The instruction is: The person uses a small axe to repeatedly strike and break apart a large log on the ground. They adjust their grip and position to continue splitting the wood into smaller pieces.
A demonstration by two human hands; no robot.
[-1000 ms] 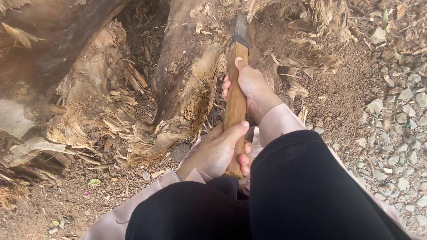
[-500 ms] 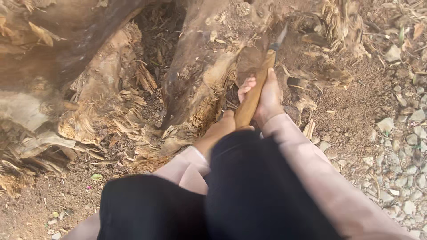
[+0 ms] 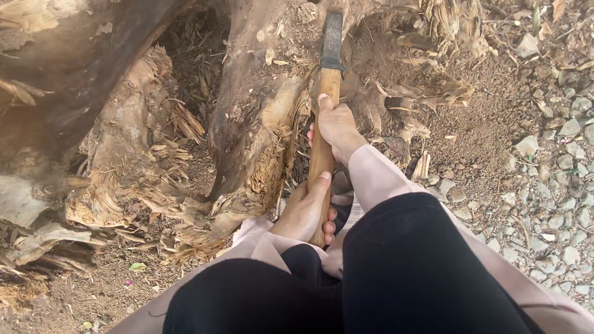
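Note:
An axe with a wooden handle [image 3: 323,148] and a dark metal head [image 3: 332,38] points away from me, its head against a splintered tree stump [image 3: 247,124]. My right hand [image 3: 337,127] grips the handle about halfway up. Lower down, near the handle's end, my left hand [image 3: 306,210] is closed around it. Both arms wear pale pink sleeves, and my black-clad knees [image 3: 383,278] fill the bottom of the view.
Torn, fibrous wood and bark [image 3: 124,179] spread to the left of the stump. Loose brown soil [image 3: 476,124] lies to the right, with grey gravel [image 3: 557,185] beyond it. Wood chips litter the ground around the stump.
The axe has swung back from a rightward tilt to nearly straight ahead, its head now resting at the top of the stump. Both hands kept their grip on the handle.

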